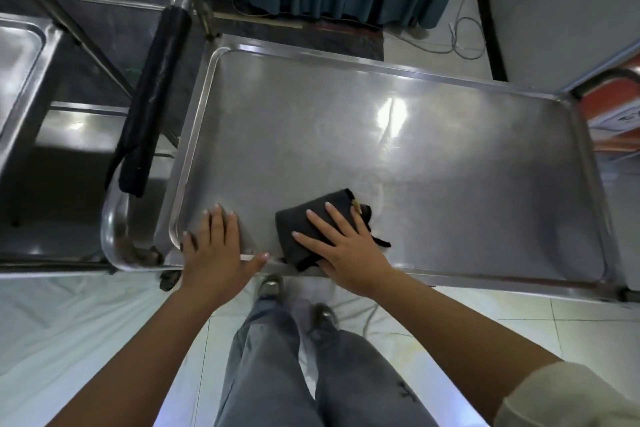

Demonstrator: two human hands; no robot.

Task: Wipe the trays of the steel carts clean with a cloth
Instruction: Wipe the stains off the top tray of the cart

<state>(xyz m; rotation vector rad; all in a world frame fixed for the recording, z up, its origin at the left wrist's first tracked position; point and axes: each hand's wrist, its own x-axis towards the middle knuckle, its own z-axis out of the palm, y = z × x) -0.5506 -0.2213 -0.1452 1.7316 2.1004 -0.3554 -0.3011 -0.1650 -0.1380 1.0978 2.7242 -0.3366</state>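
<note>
- Head view looks straight down on a steel tray (pixel 398 135) that fills the middle of the frame, with the person's legs and shoes at the bottom centre.
- Right hand (pixel 341 246) lies flat with fingers spread, pressing a folded dark cloth (pixel 304 222) onto the tray near its lower edge, a little left of centre.
- Left hand (pixel 216 250) is also flat and open, fingers straight, resting on the tray's lower left corner and rim, thumb along the edge; it seems to be steadying the cart.
- Cloth sits between the two hands' reach, touching only the right one.
- Tray surface shines with light glare toward the upper right; I can't tell from the sheen which parts have been wiped and which have not.
- My guess is the wiping is under way on this tray, with the far side and right end possibly left to cover.
- Second cart (pixel 24 87) stands at the upper left, a black cloth (pixel 152 97) draped over a handle between the two; its trays show no hand on them, so they likely remain to be done or checked.
</note>
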